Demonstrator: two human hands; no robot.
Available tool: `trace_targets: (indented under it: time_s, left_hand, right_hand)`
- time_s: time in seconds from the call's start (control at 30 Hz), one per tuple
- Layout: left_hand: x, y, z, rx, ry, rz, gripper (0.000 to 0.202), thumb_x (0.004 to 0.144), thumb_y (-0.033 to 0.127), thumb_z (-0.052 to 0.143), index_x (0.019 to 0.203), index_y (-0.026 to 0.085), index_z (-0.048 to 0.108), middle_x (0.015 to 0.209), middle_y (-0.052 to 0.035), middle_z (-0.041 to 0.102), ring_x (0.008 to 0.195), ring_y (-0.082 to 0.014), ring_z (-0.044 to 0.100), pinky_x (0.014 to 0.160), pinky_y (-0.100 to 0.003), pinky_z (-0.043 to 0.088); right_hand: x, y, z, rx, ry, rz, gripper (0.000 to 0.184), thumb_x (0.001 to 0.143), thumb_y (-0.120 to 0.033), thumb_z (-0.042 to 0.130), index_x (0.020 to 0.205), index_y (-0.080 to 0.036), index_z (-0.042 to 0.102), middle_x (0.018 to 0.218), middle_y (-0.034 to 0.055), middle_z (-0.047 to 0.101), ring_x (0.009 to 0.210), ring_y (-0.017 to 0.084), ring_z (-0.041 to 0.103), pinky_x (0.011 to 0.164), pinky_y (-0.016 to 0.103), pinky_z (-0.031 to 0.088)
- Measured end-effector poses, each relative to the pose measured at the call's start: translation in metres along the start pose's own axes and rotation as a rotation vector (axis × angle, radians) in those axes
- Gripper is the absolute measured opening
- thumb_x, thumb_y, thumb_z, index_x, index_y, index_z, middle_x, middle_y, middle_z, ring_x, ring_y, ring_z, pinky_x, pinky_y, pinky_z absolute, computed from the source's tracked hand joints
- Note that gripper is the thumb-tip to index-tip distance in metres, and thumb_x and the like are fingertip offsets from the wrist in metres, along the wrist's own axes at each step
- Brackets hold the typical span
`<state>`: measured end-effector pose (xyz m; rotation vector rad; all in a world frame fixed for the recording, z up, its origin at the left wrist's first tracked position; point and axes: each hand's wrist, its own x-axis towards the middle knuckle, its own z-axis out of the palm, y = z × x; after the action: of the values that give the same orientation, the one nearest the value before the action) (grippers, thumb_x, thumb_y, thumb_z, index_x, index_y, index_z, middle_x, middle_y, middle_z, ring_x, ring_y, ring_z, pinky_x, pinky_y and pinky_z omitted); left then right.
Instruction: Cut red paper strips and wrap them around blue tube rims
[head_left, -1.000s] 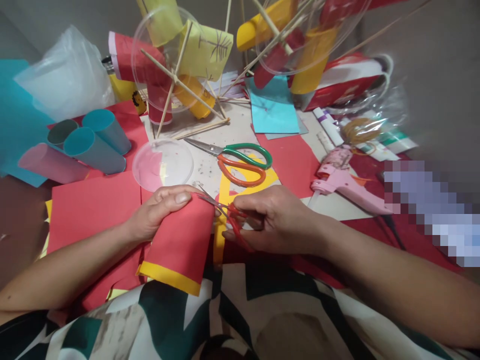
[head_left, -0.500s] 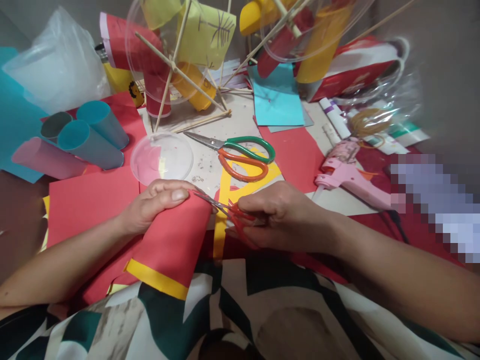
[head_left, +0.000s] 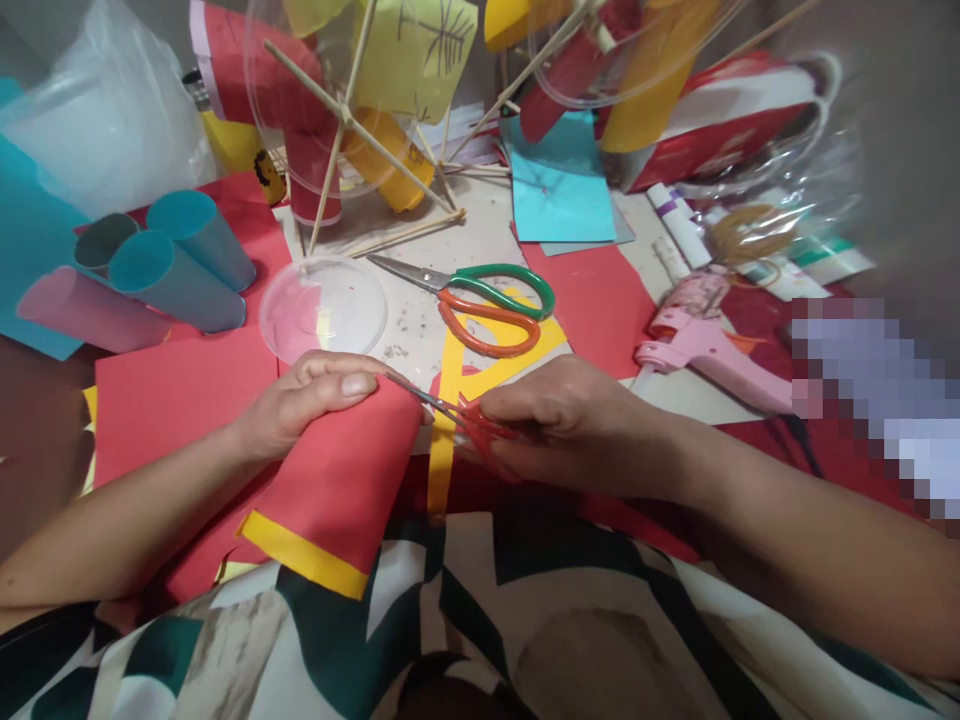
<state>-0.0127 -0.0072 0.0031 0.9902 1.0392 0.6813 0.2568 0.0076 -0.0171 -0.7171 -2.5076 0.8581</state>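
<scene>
The red paper piece [head_left: 337, 470] hangs over my lap, its top edge pinched by my left hand [head_left: 307, 400], thumb on top and fingers closed firmly. Its yellow band [head_left: 307, 555] has swung leftward in the last second. My right hand [head_left: 555, 415] has its fingers curled through the handles of the small scissors [head_left: 487, 430]; their blades, parted before, are now nearly together along that edge, so I judge a snip just about finished there, though the cut itself is hidden. Beyond, on the counter [head_left: 412, 340], lie the larger scissors [head_left: 491, 310] and, off right, the pink glue gun [head_left: 712, 360].
</scene>
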Motion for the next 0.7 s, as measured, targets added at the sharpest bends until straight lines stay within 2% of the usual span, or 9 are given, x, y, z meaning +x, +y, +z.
trace_targets:
  time_s: [0.1,0.23,0.33,0.5,0.7]
  left_hand:
    - [0.0001,0.0038,0.0017,0.005,-0.028,-0.012,0.04,0.071,0.05,0.081,0.088,0.014,0.082,0.085,-0.0118,0.08,0.073,-0.0251,0.076,0.068,-0.029,0.061]
    - [0.001,0.0078,0.0028,0.024,-0.06,-0.009,0.039,0.07,0.05,0.083,0.089,0.016,0.084,0.089,-0.011,0.081,0.082,-0.026,0.077,0.076,-0.029,0.062]
    - [0.0017,0.0085,0.0025,0.039,-0.089,-0.026,0.037,0.073,0.05,0.081,0.091,0.018,0.084,0.094,-0.0105,0.081,0.088,-0.0268,0.077,0.081,-0.03,0.061]
    - [0.0014,0.0062,0.0008,0.099,-0.093,0.023,0.03,0.074,0.047,0.079,0.088,0.021,0.085,0.091,-0.0076,0.081,0.084,-0.0246,0.076,0.077,-0.029,0.061]
    - [0.0016,0.0064,0.0001,0.143,-0.104,0.014,0.029,0.077,0.047,0.076,0.089,0.021,0.084,0.09,-0.0082,0.081,0.082,-0.0256,0.075,0.072,-0.03,0.06]
  right_hand:
    - [0.0,0.0,-0.001,-0.013,-0.011,0.005,0.031,0.088,-0.027,0.048,0.059,-0.018,0.045,0.051,-0.0032,0.042,0.048,0.007,0.031,0.052,0.029,0.014]
    - [0.0001,-0.0029,-0.0036,-0.01,-0.026,0.071,0.035,0.083,-0.031,0.055,0.057,-0.018,0.035,0.05,-0.0053,0.033,0.048,0.007,0.023,0.05,0.028,0.013]
    - [0.0001,-0.0045,-0.0044,-0.003,-0.049,0.104,0.034,0.08,-0.033,0.059,0.056,-0.019,0.038,0.05,-0.0054,0.034,0.049,0.007,0.021,0.05,0.028,0.013]
    - [0.0008,-0.004,-0.0029,0.021,-0.036,0.078,0.033,0.08,-0.03,0.056,0.056,-0.019,0.037,0.048,-0.0055,0.034,0.048,0.007,0.021,0.05,0.029,0.012]
    - [0.0004,-0.0016,-0.0033,0.087,-0.058,-0.024,0.028,0.085,-0.024,0.051,0.06,-0.019,0.04,0.051,-0.005,0.04,0.047,0.006,0.029,0.051,0.028,0.017]
